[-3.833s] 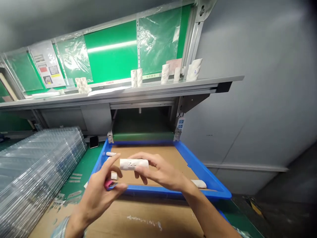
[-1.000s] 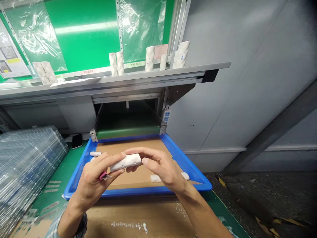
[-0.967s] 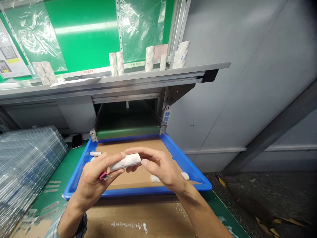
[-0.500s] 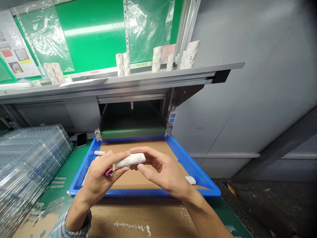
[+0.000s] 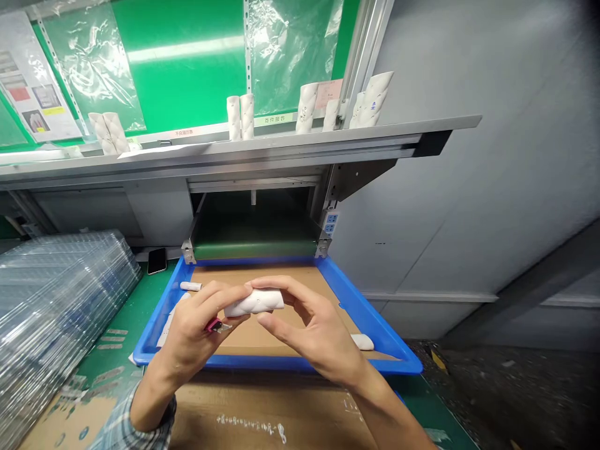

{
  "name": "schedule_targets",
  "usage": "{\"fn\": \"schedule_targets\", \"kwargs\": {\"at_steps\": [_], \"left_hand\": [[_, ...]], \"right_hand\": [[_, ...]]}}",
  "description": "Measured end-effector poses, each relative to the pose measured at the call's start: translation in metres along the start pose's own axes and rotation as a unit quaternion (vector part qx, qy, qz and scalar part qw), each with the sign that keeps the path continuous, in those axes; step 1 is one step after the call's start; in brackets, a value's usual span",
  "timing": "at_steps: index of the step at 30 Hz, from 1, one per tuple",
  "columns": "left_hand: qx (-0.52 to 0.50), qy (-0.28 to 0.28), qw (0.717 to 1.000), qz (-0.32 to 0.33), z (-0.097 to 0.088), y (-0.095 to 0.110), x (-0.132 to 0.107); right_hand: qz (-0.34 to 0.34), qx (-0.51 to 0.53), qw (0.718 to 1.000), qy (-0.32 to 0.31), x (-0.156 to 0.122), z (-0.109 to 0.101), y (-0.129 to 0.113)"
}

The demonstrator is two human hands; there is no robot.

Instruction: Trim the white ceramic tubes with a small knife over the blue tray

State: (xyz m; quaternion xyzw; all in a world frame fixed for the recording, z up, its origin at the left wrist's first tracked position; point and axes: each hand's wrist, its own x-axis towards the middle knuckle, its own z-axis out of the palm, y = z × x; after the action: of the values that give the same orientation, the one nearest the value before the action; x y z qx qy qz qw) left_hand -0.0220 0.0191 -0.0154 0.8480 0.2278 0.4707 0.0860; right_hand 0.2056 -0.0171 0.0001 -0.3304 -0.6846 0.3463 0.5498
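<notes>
A short white tube (image 5: 255, 302) with a quilted surface is held lengthwise above the blue tray (image 5: 407, 364). My left hand (image 5: 194, 325) is closed on its left end, thumb below and fingers above. A small pink tool (image 5: 214, 324) with a metal tip is tucked in that same hand; its kind I cannot make out. Around the tube's right end curls my right hand (image 5: 319, 325), its fingertips along the top and its thumb just under the lower edge. Inside the tray, another white piece (image 5: 191, 286) lies at the left and one more white piece (image 5: 362, 342) at the right.
Behind the tray ends a green conveyor belt (image 5: 255, 247). Stacked clear plastic trays (image 5: 60, 294) stand at the left, near a phone (image 5: 157, 261). Several white tubes stand on the metal shelf (image 5: 281, 140) above. A power strip (image 5: 330, 222) hangs beside the belt.
The white tube has turned about its length, so different marks face me. My right thumb has moved off its front face to below it. The view has shifted slightly.
</notes>
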Motion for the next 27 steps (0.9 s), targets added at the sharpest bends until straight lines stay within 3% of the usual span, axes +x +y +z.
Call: {"fn": "schedule_targets", "kwargs": {"at_steps": [3,7,9,18,27], "left_hand": [[0.007,0.005,1.000,0.010,0.000,0.000,0.002],[-0.034,0.003,0.999,-0.004,-0.002,-0.002,0.006],[-0.043,0.000,0.999,-0.016,-0.002,-0.002,0.006],[-0.026,-0.027,0.997,-0.073,-0.001,-0.003,0.003],[0.074,-0.046,0.987,-0.137,-0.032,0.015,0.002]], "right_hand": [[0.029,0.016,0.999,0.004,0.000,0.001,0.001],[0.061,0.045,0.995,-0.067,0.001,-0.007,-0.001],[0.059,0.046,0.994,-0.074,0.001,-0.010,-0.002],[0.025,-0.014,0.999,-0.027,0.002,-0.004,0.004],[0.006,-0.070,0.998,0.006,0.000,-0.007,0.007]]}}
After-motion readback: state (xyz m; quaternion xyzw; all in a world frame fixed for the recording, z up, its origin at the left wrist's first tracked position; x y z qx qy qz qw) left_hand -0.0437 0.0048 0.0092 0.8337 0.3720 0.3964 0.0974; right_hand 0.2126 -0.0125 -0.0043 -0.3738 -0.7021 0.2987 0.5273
